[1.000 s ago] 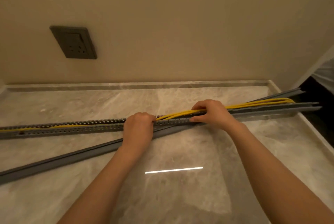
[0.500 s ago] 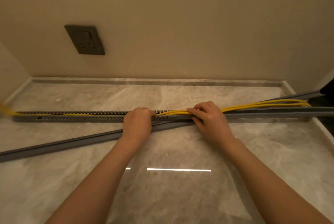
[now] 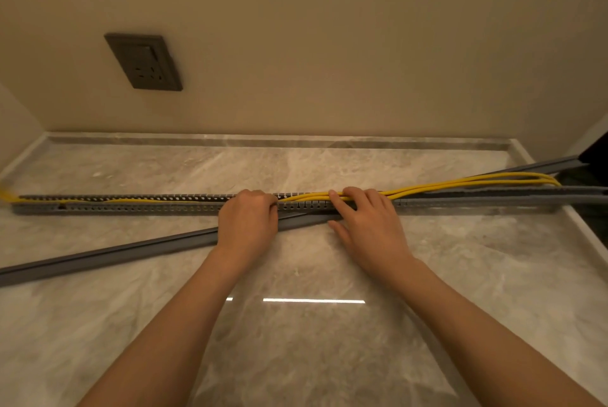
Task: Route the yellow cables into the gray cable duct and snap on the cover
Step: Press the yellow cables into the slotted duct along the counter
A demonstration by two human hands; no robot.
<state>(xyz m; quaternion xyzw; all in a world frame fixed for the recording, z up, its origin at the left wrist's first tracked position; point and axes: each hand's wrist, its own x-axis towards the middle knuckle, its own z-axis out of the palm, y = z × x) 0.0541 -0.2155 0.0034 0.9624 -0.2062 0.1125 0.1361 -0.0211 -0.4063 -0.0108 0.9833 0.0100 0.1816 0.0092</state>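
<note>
While the left hand point(image 3: 247, 219) clamps the duct point(image 3: 131, 204) steady, the right hand point(image 3: 365, 225), fingers spread, presses cables point(image 3: 427, 188) down.

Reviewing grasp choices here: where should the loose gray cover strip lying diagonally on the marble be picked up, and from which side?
Likely from above on the long gray plastic cover strip, along its bare stretch left of the left hand. There it lies flat and clear of the slotted gray cable duct, which crosses over it by the hands.

left hand point(image 3: 247, 224): palm down, fingers curled tight, knuckles up, forearm bare
right hand point(image 3: 368, 225): palm down, fingers point(image 3: 335, 194) extended, thumb splayed toward near edge
</note>
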